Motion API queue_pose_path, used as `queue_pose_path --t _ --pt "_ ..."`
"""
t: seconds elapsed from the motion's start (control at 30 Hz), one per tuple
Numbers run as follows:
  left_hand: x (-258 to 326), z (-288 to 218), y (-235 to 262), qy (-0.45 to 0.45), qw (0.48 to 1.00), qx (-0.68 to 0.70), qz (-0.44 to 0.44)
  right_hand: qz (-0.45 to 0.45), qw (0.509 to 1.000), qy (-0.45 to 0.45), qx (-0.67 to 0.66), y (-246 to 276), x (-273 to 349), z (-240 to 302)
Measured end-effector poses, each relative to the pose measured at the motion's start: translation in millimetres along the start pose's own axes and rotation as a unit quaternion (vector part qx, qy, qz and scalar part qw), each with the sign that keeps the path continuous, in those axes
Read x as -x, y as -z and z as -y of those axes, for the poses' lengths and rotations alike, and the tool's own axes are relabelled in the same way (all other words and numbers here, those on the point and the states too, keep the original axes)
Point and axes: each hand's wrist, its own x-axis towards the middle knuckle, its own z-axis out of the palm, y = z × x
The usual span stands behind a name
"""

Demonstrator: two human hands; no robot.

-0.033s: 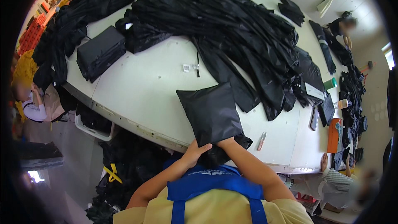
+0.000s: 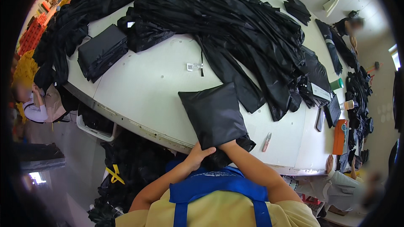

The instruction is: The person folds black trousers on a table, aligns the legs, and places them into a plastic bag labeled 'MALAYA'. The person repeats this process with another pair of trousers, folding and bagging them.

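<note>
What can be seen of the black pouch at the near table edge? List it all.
The black pouch is a flat, roughly square bag of smooth, slightly glossy fabric that looks like nylon, puffed as if filled. It lies tilted on the white table, its near end hanging over the edge with dark fabric bunched at the opening. The left hand grips that near end from below; the right hand is hidden inside or behind the bunched fabric, only its forearm showing. A small pair of snips lies apart to its right.
</note>
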Motion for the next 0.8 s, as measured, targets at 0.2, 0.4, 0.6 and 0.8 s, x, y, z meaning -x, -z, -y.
queue_pose_path --t 0.2,0.4,0.6,0.8 --pt "-3 9 10 0.096 0.988 -0.051 -0.11 0.099 0.968 -0.021 -0.231 1 -58 3" --pt "15 -34 68 0.101 0.991 0.022 0.081 0.382 0.915 0.098 -0.089 97 17 34" --pt "-17 -44 33 0.042 0.991 -0.111 -0.062 0.015 0.903 -0.36 -0.235 50 11 -71" --pt "22 -29 27 0.001 0.916 -0.395 -0.071 0.142 0.819 -0.359 -0.424 28 89 -59"
